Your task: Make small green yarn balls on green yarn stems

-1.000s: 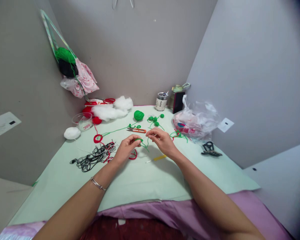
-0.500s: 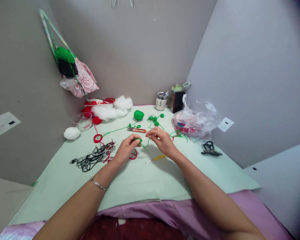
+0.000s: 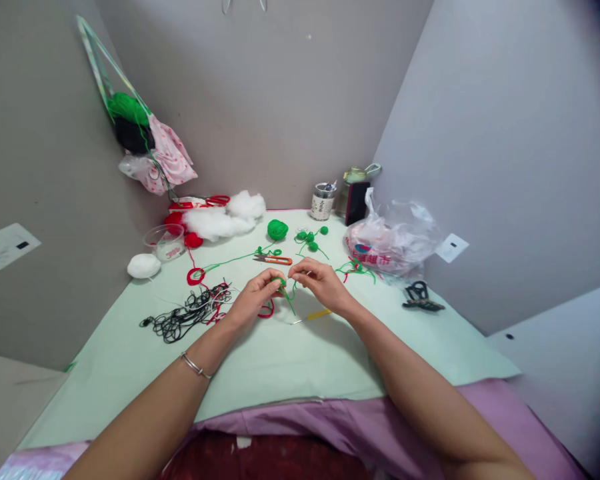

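My left hand (image 3: 259, 292) pinches a small green yarn piece (image 3: 281, 283), mostly covered by thumb and fingers; a loose green tail hangs from it. Just to its right, my right hand (image 3: 321, 283) has thumb and fingertips pressed on a thin silvery needle (image 3: 289, 276), of which only a bit shows. A strand of green yarn dangles between both hands. On the table below the right hand lies a crochet hook (image 3: 319, 314) with a yellow handle. Orange-handled thread snips (image 3: 276, 261) lie beyond the fingertips.
Tangled black cord (image 3: 180, 317) lies left of my left hand. Farther back are a green yarn ball (image 3: 277, 230), small green balls on stems (image 3: 311, 238), white stuffing (image 3: 215, 223) and a pen tin (image 3: 323, 203). A plastic bag (image 3: 395, 240) and black hair claw (image 3: 423, 297) stand right.
My right hand has shifted slightly left, closer to the left hand, and less of the needle shows. The green tail below the left hand hangs a little lower.
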Demonstrator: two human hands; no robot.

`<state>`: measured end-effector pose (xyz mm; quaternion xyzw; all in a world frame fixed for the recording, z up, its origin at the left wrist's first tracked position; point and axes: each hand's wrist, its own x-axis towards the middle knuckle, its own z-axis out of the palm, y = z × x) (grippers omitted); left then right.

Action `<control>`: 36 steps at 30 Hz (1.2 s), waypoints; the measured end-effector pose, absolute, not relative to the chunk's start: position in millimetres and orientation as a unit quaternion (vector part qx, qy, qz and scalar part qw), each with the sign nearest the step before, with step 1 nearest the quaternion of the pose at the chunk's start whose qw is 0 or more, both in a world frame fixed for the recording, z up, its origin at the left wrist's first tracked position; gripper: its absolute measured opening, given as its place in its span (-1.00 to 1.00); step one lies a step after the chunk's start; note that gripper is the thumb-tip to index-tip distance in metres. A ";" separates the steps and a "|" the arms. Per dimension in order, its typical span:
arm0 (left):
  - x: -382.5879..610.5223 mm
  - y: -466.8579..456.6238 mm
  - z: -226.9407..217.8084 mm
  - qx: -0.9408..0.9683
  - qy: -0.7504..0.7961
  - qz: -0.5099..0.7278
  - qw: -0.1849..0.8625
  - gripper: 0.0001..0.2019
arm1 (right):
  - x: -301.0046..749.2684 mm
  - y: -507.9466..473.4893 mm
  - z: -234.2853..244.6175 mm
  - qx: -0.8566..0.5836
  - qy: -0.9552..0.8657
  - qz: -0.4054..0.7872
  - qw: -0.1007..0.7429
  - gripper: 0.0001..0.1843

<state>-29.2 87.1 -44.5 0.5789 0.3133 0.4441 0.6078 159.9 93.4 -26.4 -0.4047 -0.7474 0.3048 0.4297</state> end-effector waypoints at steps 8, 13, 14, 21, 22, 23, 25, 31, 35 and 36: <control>-28.1 86.4 -42.6 0.562 0.311 0.443 0.625 -0.80 | 163.0 93.8 -21.3 -0.414 -0.742 0.295 0.437 -0.88; -28.5 86.8 -43.7 0.556 0.303 0.443 0.635 -0.82 | 165.4 94.9 -21.5 -0.419 -0.738 0.303 0.433 -0.87; -28.6 86.8 -43.7 0.555 0.302 0.441 0.637 -0.82 | 165.6 95.1 -21.6 -0.417 -0.737 0.306 0.434 -0.87; -28.5 85.9 -42.6 0.551 0.303 0.430 0.648 -0.81 | 163.8 93.2 -20.5 -0.403 -0.740 0.321 0.432 -0.88; -28.3 85.7 -42.5 0.552 0.302 0.428 0.649 -0.81 | 163.3 92.8 -20.5 -0.400 -0.742 0.321 0.431 -0.88; -28.2 85.7 -42.4 0.552 0.301 0.426 0.650 -0.81 | 162.9 92.6 -20.7 -0.399 -0.744 0.321 0.430 -0.88; -27.9 85.7 -42.2 0.549 0.303 0.428 0.651 -0.81 | 162.4 92.8 -21.6 -0.398 -0.743 0.324 0.429 -0.88; -28.5 87.4 -43.7 0.542 0.315 0.434 0.648 -0.78 | 164.1 95.5 -23.6 -0.407 -0.743 0.293 0.444 -0.89; -29.4 88.3 -45.7 0.542 0.318 0.432 0.647 -0.76 | 166.2 95.6 -22.9 -0.416 -0.752 0.262 0.439 -0.88; -29.6 88.4 -46.0 0.542 0.319 0.431 0.648 -0.76 | 166.9 95.7 -22.8 -0.418 -0.755 0.255 0.437 -0.87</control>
